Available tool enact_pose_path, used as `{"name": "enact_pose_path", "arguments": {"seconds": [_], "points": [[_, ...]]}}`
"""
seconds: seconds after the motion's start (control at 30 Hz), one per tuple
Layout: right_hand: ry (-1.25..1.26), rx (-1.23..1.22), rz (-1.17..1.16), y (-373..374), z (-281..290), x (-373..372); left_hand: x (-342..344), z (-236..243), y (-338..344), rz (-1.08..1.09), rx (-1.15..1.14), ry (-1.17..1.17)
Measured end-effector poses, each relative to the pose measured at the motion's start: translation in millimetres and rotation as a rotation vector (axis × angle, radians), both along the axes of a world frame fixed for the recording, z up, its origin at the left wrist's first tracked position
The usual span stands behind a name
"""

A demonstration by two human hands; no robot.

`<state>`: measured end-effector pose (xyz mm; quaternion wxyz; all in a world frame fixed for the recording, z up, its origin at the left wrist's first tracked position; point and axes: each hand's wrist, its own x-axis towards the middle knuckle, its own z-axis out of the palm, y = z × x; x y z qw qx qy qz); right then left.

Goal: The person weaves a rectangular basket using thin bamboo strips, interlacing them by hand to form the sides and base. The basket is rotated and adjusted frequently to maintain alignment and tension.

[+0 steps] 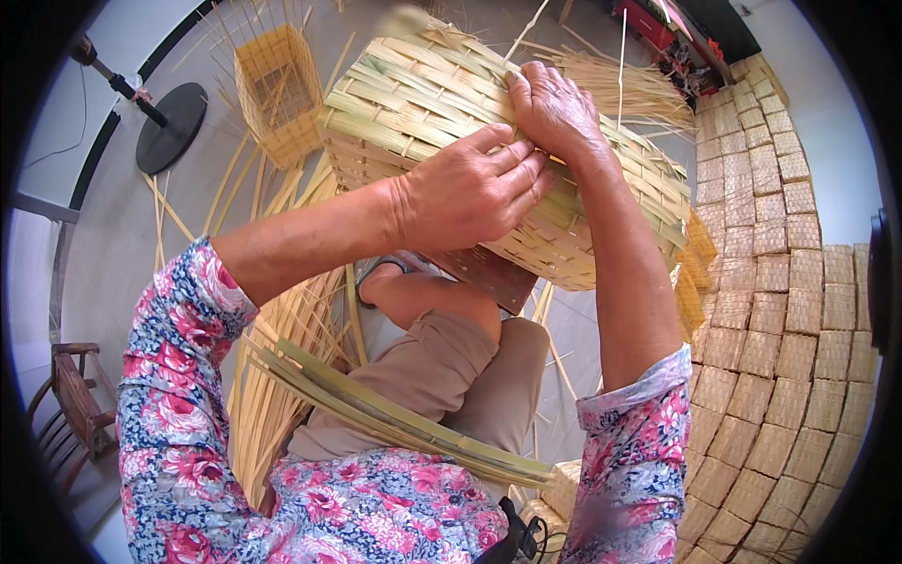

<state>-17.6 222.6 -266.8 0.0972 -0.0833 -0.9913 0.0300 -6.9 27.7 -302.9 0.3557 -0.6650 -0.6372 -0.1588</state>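
Observation:
A pale woven bamboo basket [413,103] lies tilted on its side in front of me, above my knees. Against its upper side, near the middle, my left hand [479,183] has its fingers curled, with the fingertips close to my right hand. My right hand [559,108] bends over the weave from the right, thumb and fingers closed on it. Whether a single strip is pinched between the fingers is hidden. Part of a dark reddish-brown board [484,273] shows beneath the basket. Across my lap rest several long green bamboo strips [395,409].
At the far left stands a partly woven basket [277,85] with upright stakes. Loose bamboo splints [282,367] cover the floor at my left, and more splints [620,85] lie beyond. Rows of finished baskets [761,329] line the right. A round black base [172,127] and wooden chair [80,399] are leftward.

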Motion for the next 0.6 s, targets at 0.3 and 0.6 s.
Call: {"name": "enact_pose_path", "arguments": {"seconds": [0.3,0.6], "points": [[0.011,0.012,-0.020,2,-4,1,-6,3,8,-0.033,-0.070,0.016],[0.079,-0.022,0.042,1,7,1,-8,6,-4,-0.044,-0.078,-0.051]]}}
